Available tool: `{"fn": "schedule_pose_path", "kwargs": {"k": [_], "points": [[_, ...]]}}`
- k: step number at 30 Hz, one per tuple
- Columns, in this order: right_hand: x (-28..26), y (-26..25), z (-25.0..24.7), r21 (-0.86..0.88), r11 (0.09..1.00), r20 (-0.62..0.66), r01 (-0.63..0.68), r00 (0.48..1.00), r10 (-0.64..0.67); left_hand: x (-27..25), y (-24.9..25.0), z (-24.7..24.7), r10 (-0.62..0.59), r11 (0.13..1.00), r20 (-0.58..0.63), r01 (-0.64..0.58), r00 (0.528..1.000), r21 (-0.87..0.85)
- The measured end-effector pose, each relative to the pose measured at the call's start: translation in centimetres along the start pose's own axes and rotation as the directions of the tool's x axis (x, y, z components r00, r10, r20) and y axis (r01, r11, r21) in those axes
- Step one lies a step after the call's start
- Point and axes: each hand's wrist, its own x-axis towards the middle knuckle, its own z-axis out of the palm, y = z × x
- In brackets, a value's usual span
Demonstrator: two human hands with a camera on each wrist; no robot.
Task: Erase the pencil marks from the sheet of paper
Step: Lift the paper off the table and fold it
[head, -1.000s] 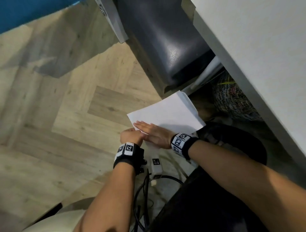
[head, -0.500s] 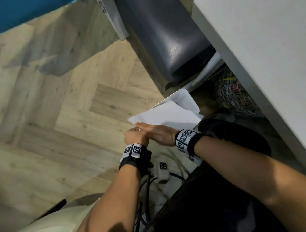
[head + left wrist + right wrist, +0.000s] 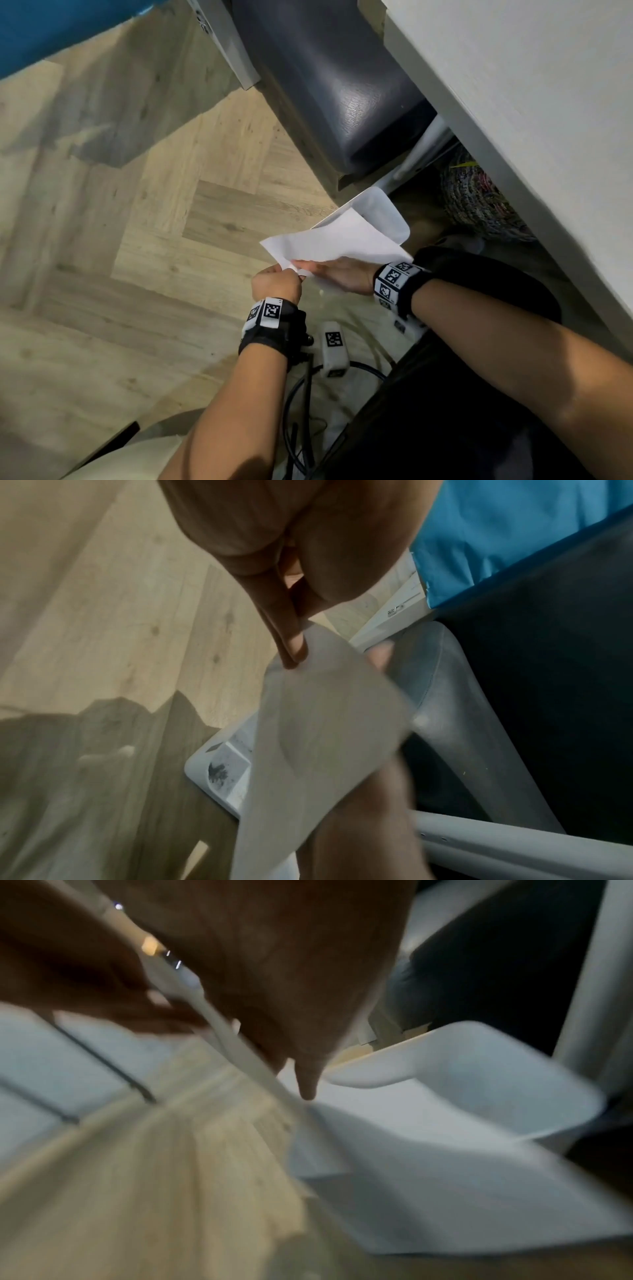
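A white sheet of paper (image 3: 335, 240) hangs tilted in the air above the wooden floor. No pencil marks show on the side I see. My left hand (image 3: 277, 282) pinches its near corner between thumb and fingers (image 3: 294, 647). My right hand (image 3: 337, 272) lies along the near edge with its fingers stretched flat on the sheet. In the blurred right wrist view, one fingertip (image 3: 308, 1091) of that hand points down at the paper (image 3: 428, 1177). Just beyond the sheet sits a white tray (image 3: 383, 212), and dark smudges mark its inside (image 3: 222, 772).
A dark padded chair seat (image 3: 342, 102) stands beyond the tray, and a white tabletop (image 3: 531, 85) overhangs at the right with a woven basket (image 3: 479, 202) beneath it. Cables and a small white box (image 3: 334, 346) lie near my knees. Wooden floor (image 3: 137, 274) spreads to the left.
The sheet, nearly flat a second ago, has been raised and tipped, far edge down towards the tray. The white tray has come into view behind it. Both hands stay on the near edge.
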Motion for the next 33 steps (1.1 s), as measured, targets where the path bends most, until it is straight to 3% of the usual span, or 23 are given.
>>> {"fn": "schedule_pose_path", "kwargs": {"k": [2,4,5,6,8,9,11,12,14,16,18,20,22,24,26,29,31,33], "points": [[0.1,3.0,-0.7,-0.188,0.951,0.005,-0.246,0.968,0.252,0.3,-0.3,-0.2,0.002,1.0,0.001,-0.002,1.0,-0.009],[0.0,5.5,-2.7,-0.318,0.806,-0.169,-0.498,0.867,0.469,0.8,-0.7,0.0,0.029,0.999,-0.003,-0.03,1.0,-0.039],[0.3,6.1,-3.3,-0.297,0.778,-0.255,-0.554,0.831,0.494,1.7,-1.3,0.2,0.038,0.998,-0.004,-0.038,0.999,-0.041],[0.7,6.1,-3.7,-0.258,0.825,-0.303,-0.502,0.853,0.424,1.8,-1.3,0.3,0.036,0.998,0.001,-0.036,0.999,-0.042],[1.0,3.6,-3.7,-0.149,0.972,-0.32,-0.183,0.939,0.127,0.6,-0.4,0.5,0.03,0.999,0.013,-0.029,0.999,-0.041],[0.9,1.9,-3.3,-0.074,0.997,-0.315,-0.011,0.949,-0.013,0.3,-0.1,0.6,0.03,0.999,0.009,-0.03,1.0,-0.037],[1.2,-0.4,-1.9,0.023,0.993,-0.251,0.115,0.962,-0.106,-0.2,0.3,0.8,0.026,0.999,0.005,-0.026,1.0,-0.034],[1.6,-0.1,-1.1,0.009,0.997,-0.192,0.071,0.979,-0.067,-0.3,0.4,0.9,0.026,0.999,0.007,-0.026,1.0,-0.035],[2.2,2.2,-0.2,-0.051,0.979,-0.08,-0.196,0.978,0.192,-0.2,0.6,0.9,0.034,0.999,0.014,-0.034,0.999,-0.03],[2.1,5.5,-1.0,-0.219,0.855,-0.112,-0.469,0.883,0.456,0.1,0.6,1.0,0.042,0.999,0.015,-0.041,0.999,-0.034],[1.7,7.8,-2.8,-0.258,0.768,-0.242,-0.586,0.809,0.536,0.5,0.5,1.0,0.064,0.997,0.009,-0.064,0.998,-0.034],[1.4,7.9,-4.4,-0.2,0.863,-0.341,-0.464,0.859,0.383,0.8,0.1,1.2,0.075,0.997,0.009,-0.075,0.997,-0.033],[0.8,4.9,-4.8,-0.137,0.976,-0.382,-0.167,0.918,0.104,0.9,-0.2,1.4,0.074,0.996,0.02,-0.073,0.997,-0.043],[0.8,1.9,-3.1,0.058,0.997,-0.352,0.055,0.936,-0.031,0.9,-0.4,1.6,0.068,0.996,0.027,-0.067,0.997,-0.056],[1.4,0.6,-1.2,0.266,0.956,-0.238,0.122,0.97,-0.057,1.1,-0.5,1.4,0.073,0.996,0.028,-0.071,0.997,-0.058],[2.2,2.0,-0.1,0.22,0.966,-0.091,-0.135,0.983,0.158,1.4,-0.4,0.9,0.101,0.993,0.034,-0.098,0.994,-0.07],[1.8,3.6,-0.8,0.124,0.927,-0.045,-0.354,0.931,0.362,1.3,-0.1,0.7,0.128,0.987,0.052,-0.122,0.99,-0.105],[1.5,5.5,-1.4,-0.025,0.882,-0.031,-0.47,0.882,0.47,1.1,0.1,0.5,0.163,0.98,0.093,-0.15,0.982,-0.128]]}}
